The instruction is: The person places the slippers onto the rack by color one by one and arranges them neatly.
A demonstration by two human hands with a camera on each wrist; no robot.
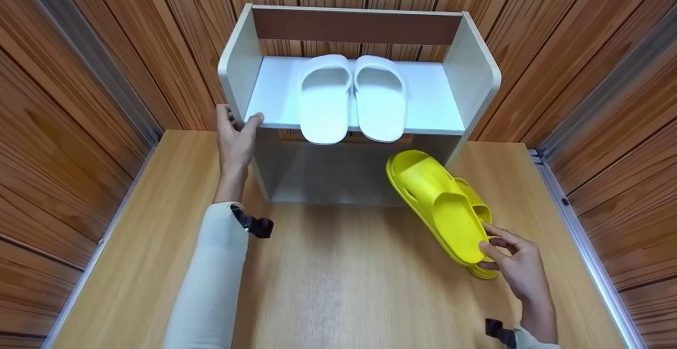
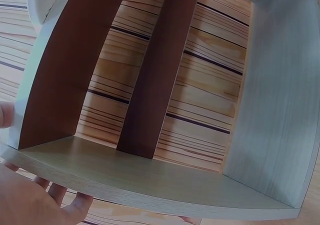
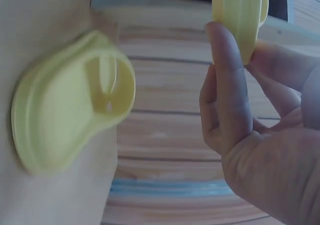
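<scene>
L hand [image 1: 236,143] grips the L side panel [image 1: 238,69] of a 2-tier shoe rack [image 1: 472,58], level w/ the upper shelf [image 1: 275,92]: thumb on the inner side by the shelf's front edge, fingers round the outside. L wrist cam shows the same hold, hand partly cut off at the frame edge.

R hand [image 1: 521,264] pinches the heel end of one yellow slide sandal [image 1: 441,201] btwn thumb & fingers. That slide is held up off the floorboard [image 1: 317,285], tilted, toe end pointing fwd & to the L, in front of the rack's R side. The other yellow slide [image 3: 55,110] is partly hidden behind it in the head view; R wrist cam is blurry, but it looks to be resting on the floorboard, apart from the hand.

On the upper shelf, approx. mid: L white slide [image 1: 325,108] & R white slide [image 1: 381,103], side by side, toes to the back, heels poking past the front edge. Lower shelf [image 1: 322,169] sits below in shadow. Dark brown rail [image 1: 359,25] runs across the rack's back, top. Wood-grain wall panels [image 1: 69,143] on L, R & behind.
</scene>
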